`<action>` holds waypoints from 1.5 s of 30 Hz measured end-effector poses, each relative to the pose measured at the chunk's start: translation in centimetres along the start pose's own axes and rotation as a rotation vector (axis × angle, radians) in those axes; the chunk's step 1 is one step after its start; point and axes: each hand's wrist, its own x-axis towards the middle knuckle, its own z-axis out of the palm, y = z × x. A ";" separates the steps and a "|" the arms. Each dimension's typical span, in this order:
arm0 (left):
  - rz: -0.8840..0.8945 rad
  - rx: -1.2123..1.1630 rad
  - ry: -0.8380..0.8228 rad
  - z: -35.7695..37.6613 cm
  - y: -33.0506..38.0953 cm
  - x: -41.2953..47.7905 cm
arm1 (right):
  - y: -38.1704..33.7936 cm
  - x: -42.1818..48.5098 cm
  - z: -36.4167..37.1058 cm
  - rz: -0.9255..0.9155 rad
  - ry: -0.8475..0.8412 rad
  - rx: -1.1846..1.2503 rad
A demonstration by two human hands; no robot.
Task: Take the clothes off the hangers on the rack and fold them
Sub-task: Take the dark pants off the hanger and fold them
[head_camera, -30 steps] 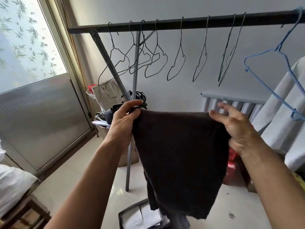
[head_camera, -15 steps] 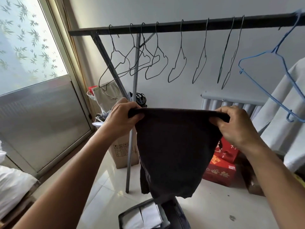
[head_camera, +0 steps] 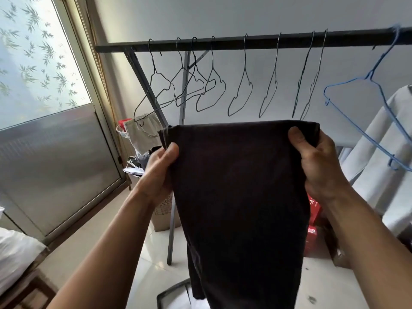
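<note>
The garment (head_camera: 240, 197) hangs between left hand (head_camera: 158, 172) and right hand (head_camera: 321, 166), before the rack (head_camera: 245, 42) bearing hangers (head_camera: 244, 63); a window (head_camera: 33, 52) lies left.

the garment (head_camera: 240, 197) is plain dark brown-black. the rack bar (head_camera: 267, 41) is black with thin dark wire hangers (head_camera: 211, 90) and one blue hanger (head_camera: 365, 108). the window (head_camera: 33, 59) bears a leaf pattern; a red box (head_camera: 312, 239) stands on the pale floor (head_camera: 330, 286).

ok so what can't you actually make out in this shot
Head view only:
dark garment: lower end cut off by the bottom edge, type unclear.
left hand and right hand: fingers mostly behind the cloth they pinch.
red boxes: largely hidden by the garment.
pale cloth: cut off by the right edge.
cardboard box: print too small to read.
</note>
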 end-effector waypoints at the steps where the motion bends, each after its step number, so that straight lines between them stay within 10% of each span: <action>1: -0.054 0.046 -0.051 0.0 -0.8 -0.5 | -0.1 0.1 0.2 0.011 0.011 0.025; 13: -0.153 0.055 0.068 2.0 -3.0 -1.8 | -0.3 1.1 -1.8 0.314 -0.050 0.191; 21: -0.172 0.032 0.130 2.6 -1.8 -1.1 | 4.2 -3.1 -3.6 0.463 -0.460 0.182; 35: -0.193 0.139 -0.078 0.1 -2.8 -2.6 | 3.2 -3.5 -0.4 0.463 -0.109 0.390; 45: -0.110 0.074 0.247 2.5 -4.8 -2.9 | 5.2 -5.3 -2.2 0.512 -0.271 0.199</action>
